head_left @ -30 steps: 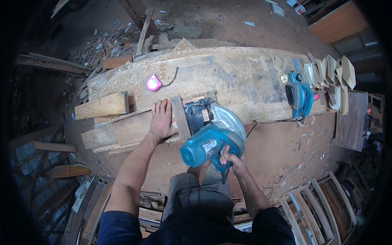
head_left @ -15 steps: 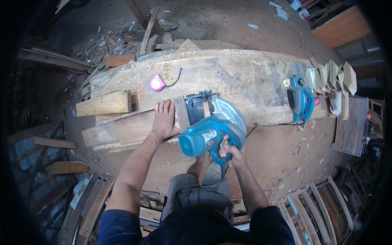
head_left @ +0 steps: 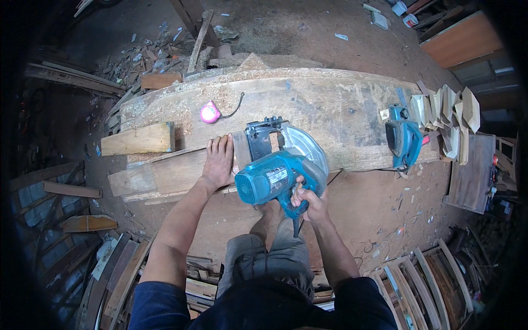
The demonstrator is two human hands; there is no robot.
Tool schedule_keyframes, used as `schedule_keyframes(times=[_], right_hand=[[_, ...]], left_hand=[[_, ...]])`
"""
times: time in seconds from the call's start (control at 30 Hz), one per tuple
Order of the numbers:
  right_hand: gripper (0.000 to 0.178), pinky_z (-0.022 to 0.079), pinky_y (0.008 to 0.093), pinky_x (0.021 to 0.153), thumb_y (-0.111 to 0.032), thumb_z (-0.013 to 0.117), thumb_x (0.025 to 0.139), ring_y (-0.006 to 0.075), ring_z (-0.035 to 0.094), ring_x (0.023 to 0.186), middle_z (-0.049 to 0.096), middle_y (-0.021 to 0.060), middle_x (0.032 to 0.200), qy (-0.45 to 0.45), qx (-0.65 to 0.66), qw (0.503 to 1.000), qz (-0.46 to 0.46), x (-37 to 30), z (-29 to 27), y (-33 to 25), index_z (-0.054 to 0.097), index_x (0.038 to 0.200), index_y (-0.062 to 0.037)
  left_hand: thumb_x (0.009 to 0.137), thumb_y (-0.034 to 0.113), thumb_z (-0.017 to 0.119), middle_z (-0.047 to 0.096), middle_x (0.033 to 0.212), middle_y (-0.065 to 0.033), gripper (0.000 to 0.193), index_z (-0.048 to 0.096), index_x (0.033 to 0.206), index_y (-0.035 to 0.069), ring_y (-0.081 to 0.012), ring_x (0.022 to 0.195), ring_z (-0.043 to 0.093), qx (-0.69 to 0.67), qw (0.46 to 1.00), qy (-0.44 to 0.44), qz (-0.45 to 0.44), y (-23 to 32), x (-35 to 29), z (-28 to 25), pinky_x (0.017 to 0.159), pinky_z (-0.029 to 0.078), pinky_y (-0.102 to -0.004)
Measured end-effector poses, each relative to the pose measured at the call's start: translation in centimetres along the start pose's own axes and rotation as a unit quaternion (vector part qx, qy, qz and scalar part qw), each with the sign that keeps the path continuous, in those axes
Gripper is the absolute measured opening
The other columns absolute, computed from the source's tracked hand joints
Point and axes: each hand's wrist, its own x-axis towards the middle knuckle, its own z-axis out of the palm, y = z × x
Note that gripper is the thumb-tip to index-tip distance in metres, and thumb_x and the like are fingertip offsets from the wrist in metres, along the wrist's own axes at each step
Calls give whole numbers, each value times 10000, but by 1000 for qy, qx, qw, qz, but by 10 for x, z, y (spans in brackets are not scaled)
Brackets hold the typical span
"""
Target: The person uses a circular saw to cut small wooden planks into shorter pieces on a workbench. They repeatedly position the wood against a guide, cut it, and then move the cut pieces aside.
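Observation:
My right hand (head_left: 307, 199) is wrapped round the rear handle of a teal circular saw (head_left: 265, 179). The saw's black base plate (head_left: 257, 142) rests over the right end of the wooden board, and its silver guard (head_left: 305, 147) is on the right side. Flat on the wooden board (head_left: 179, 171) lies my left hand (head_left: 220, 159), fingers stretched out, just beside a short wooden crosspiece (head_left: 240, 149) that stands against the saw's base. The blade and the cut line are hidden beneath the saw.
A pink tape measure (head_left: 209, 112) lies on the sawdust-strewn bench (head_left: 319, 99). At left is a wood block (head_left: 137, 139); at right, a teal electric planer (head_left: 403, 136) next to stacked wood pieces (head_left: 451, 113). A cord trails along the bench's near edge. Curved wooden frames (head_left: 432, 280) stand at lower right.
The saw and my right hand have moved slightly away from me across the board. My left hand stays in place on the board.

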Motion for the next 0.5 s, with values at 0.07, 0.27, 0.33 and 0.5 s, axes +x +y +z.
schedule_keyframes(times=[0.07, 0.27, 0.33, 0.5], right_hand=[[297, 494, 330, 582, -7, 622, 871, 157, 580, 578, 582, 78, 725, -1, 14, 1000, -3, 2, 2, -2, 562, 1158, 42], [315, 477, 342, 579, -20, 598, 849, 175, 558, 566, 542, 80, 695, 3, -7, 1000, -2, 10, 7, -7, 540, 1153, 34], [302, 485, 335, 579, -10, 605, 858, 166, 567, 571, 556, 76, 708, -4, 4, 1000, -6, 13, 8, -8, 549, 1151, 38], [274, 498, 321, 575, 9, 627, 884, 147, 586, 578, 591, 72, 740, -6, 37, 999, -4, 18, 10, -9, 566, 1149, 46]], left_hand=[[757, 584, 678, 363, 1491, -285, 1157, 220, 1547, -127, -457, 1418, 309, -9, 1000, -5, 0, 1, 1, -3, 1212, 170, -616], [905, 426, 564, 348, 1497, -303, 912, 235, 1536, -144, -468, 1418, 300, -40, 999, -35, -6, 5, 3, -19, 1212, 162, -615], [913, 418, 552, 350, 1498, -304, 896, 239, 1538, -142, -466, 1421, 301, -40, 998, -42, -11, 5, 3, -18, 1214, 158, -614], [914, 416, 545, 361, 1494, -305, 891, 240, 1542, -137, -466, 1430, 300, -37, 999, -37, -15, 7, 4, -18, 1219, 149, -612]])
